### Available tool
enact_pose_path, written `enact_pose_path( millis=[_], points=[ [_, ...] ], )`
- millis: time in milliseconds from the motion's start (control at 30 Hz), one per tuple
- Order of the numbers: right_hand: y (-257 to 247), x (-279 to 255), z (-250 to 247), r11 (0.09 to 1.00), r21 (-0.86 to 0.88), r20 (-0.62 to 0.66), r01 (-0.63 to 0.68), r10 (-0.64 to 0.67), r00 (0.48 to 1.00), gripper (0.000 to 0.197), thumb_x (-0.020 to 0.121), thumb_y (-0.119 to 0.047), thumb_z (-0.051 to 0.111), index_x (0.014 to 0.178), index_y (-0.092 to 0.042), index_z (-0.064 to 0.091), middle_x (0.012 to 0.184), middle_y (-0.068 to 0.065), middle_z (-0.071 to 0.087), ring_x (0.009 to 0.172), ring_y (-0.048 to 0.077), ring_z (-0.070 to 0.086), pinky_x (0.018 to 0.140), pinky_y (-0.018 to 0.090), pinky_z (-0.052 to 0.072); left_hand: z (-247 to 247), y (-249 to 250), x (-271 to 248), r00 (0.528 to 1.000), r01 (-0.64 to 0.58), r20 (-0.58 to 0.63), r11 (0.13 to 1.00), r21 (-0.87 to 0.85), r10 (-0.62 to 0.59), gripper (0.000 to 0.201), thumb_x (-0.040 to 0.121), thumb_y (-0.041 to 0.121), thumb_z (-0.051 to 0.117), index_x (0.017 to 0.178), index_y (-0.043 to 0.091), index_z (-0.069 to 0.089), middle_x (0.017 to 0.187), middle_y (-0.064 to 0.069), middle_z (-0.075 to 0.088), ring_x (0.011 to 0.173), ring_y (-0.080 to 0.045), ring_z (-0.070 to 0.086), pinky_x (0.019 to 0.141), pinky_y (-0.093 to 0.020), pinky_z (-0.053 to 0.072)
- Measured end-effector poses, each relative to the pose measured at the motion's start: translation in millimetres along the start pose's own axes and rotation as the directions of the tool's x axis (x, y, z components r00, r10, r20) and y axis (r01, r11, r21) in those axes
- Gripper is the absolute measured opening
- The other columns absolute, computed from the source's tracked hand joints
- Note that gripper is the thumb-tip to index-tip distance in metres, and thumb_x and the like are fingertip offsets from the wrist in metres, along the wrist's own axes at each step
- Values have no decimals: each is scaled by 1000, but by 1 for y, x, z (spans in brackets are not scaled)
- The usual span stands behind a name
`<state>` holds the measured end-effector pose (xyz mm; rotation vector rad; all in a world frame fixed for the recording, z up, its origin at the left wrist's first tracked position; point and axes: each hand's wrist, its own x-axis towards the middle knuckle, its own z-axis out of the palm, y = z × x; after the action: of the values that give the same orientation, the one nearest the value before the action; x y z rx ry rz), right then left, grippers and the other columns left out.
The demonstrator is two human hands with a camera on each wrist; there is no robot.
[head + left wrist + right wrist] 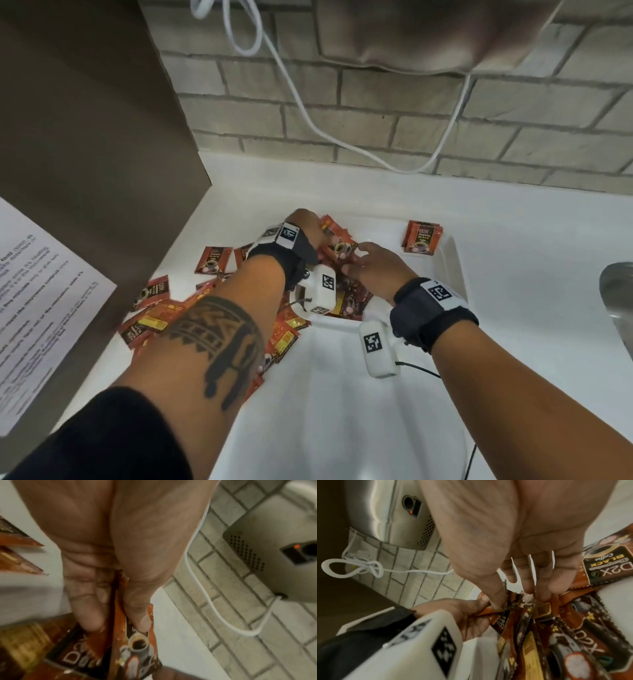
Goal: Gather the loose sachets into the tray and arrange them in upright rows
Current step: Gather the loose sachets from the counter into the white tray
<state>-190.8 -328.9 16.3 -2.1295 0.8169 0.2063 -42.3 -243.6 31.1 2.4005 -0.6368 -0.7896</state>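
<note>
**Currently: both hands on one bunch of sachets at the tray's left end**

Left hand (310, 228) reaches in over the left rim of the white tray (451, 274). In the left wrist view its thumb and fingers (89, 609) are closed on a few red-brown coffee sachets held edge-on; one printed face with a coffee cup shows just under the thumb tip.

Right hand (378, 265) meets it from the other side. In the right wrist view its fingertips (546, 592) and thumb press down onto the top edges of the held bunch of sachets (527, 609), fingers bent at the tips and pinching it. The two hands touch or nearly touch at the bunch; exact contact cannot be told.

More sachets lie in a jumble inside the tray below the hands, some flat, some on edge. No finished row visible there.

Small stack of sachets (423, 237) leans upright against the tray's far right corner, well apart from the hands.

Loose sachets (161, 308) are scattered flat on the white table (531, 233) left of the tray, partly hidden under the left forearm.

Surroundings: brick-pattern wall behind, a white cable (308, 113) hanging across it, a printed sheet (37, 294) at far left.
</note>
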Motion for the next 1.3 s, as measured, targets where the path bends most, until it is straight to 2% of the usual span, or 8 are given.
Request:
enact_pose_path(
  millis=[100, 200, 333, 500, 633, 800, 867, 1300],
  points=[
    [-6, 3, 0, 988, -140, 10, 64, -63, 998, 48, 98, -33, 57, 141, -13, 51, 144, 6, 52, 126, 26, 51, 95, 25, 36, 3, 9, 1, 995, -41, -75, 976, 212, 58, 43, 88, 27, 75, 120, 2, 62, 116, -13, 67, 106, -32, 65, 89, -37, 55],
    [-12, 3, -3, 978, -176, 12, 109, -109, 994, 35, 98, -21, 54, 129, -7, 59, 131, 11, 62, 115, 29, 58, 98, 34, 46, 1, 12, 4, 990, -70, -89, 938, 339, 106, 40, 91, 21, 70, 126, 7, 58, 125, -11, 64, 114, -30, 61, 93, -38, 52],
    [1, 2, -31, 956, -292, -50, -12, -3, 999, 28, 97, -10, 46, 115, -5, 67, 118, 12, 67, 106, 28, 64, 92, 37, 53, -6, 9, 1, 988, -87, -71, 884, 458, 134, 43, 89, 20, 70, 129, 11, 60, 133, -9, 56, 117, -28, 59, 97, -40, 52],
    [28, -8, -56, 802, -564, -38, -196, 211, 977, 23, 98, -29, 54, 96, -7, 60, 105, 4, 65, 81, 19, 55, 57, 21, 39, -5, 0, -6, 989, -70, -84, 882, 465, 123, 48, 93, 30, 64, 136, 13, 52, 141, -10, 39, 123, -31, 53, 100, -44, 50],
    [26, -12, -34, 751, -617, -11, -235, 290, 957, 43, 88, -39, 71, 116, -8, 60, 110, 7, 67, 95, 24, 62, 73, 27, 46, 2, -6, -15, 994, -37, -75, 888, 458, 80, 57, 90, 37, 67, 139, 17, 46, 142, -10, 34, 131, -34, 39, 102, -50, 46],
    [16, -9, -20, 796, -532, 16, -288, 350, 937, 53, 83, -22, 78, 121, 1, 49, 114, 5, 62, 91, 22, 64, 67, 18, 50, 12, -12, -25, 997, -49, -38, 886, 461, 74, 72, 88, 48, 69, 145, 19, 36, 148, -13, 27, 134, -38, 36, 100, -44, 43],
    [13, -6, -16, 779, -560, 0, -281, 339, 941, 68, 76, -29, 83, 127, 0, 49, 112, 8, 67, 93, 25, 66, 71, 27, 54, 14, -16, -28, 998, -48, -21, 893, 448, 64, 72, 87, 51, 70, 143, 19, 38, 145, -13, 29, 129, -38, 41, 95, -43, 45],
    [11, -16, -18, 621, -761, 39, -190, 336, 941, 47, 77, -35, 81, 113, -13, 61, 103, 3, 70, 91, 21, 67, 80, 31, 56, -5, -43, -32, 994, -108, 35, 931, 348, 102, 65, 98, 43, 57, 151, 18, 29, 144, -13, 46, 124, -31, 54, 83, -31, 40]
  ],
)
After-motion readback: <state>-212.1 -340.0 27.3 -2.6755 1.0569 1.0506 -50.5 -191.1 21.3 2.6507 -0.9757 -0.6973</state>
